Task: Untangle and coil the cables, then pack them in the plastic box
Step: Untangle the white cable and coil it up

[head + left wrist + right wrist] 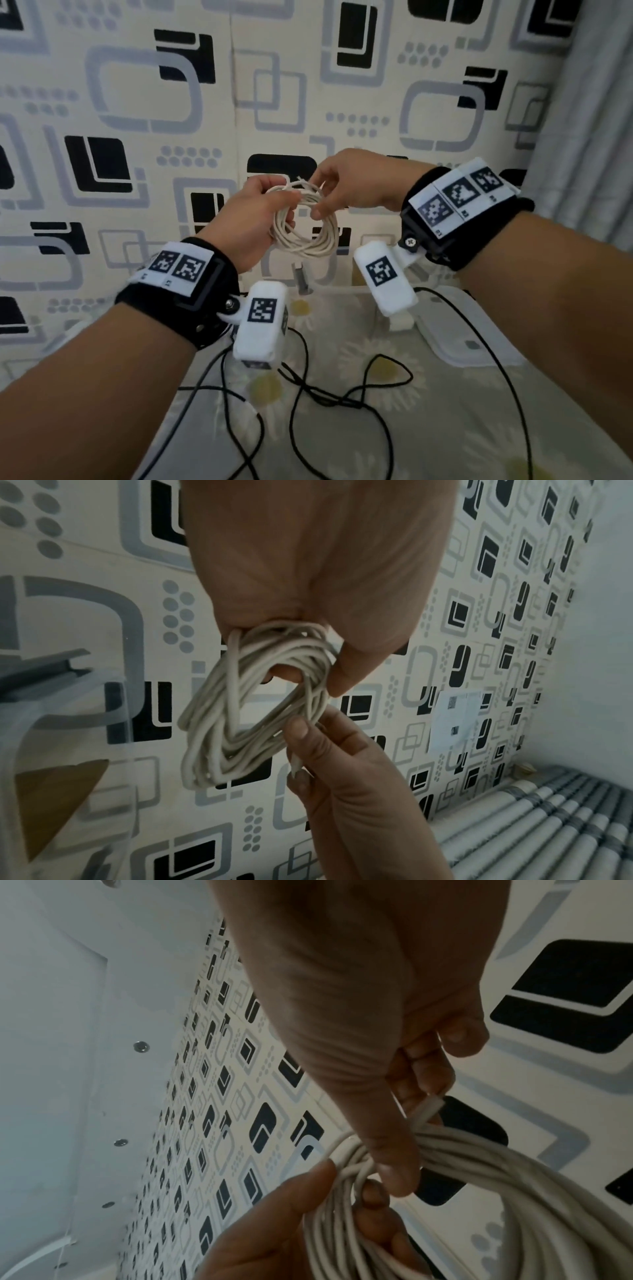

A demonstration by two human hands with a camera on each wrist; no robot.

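Observation:
A white cable (308, 240) wound into a coil hangs in the air before the patterned wall. My left hand (291, 207) grips the coil's upper left side, fingers through the loops and thumb on top. My right hand (318, 200) pinches the cable's loose end at the top of the coil. In the left wrist view the coil (222, 723) hangs below my left hand (315, 677), with my right hand (308, 750) at its lower right. The right wrist view shows the cable end (428, 1107) between my right hand's fingers (421, 1083). A plug (301, 274) dangles under the coil.
Loose black cables (308, 394) lie tangled on the daisy-print cloth (428, 428) below my wrists. Another black cable (496, 359) runs across a white plastic lid (479, 346) at the right. A clear plastic box's rim (342, 290) shows behind the cloth.

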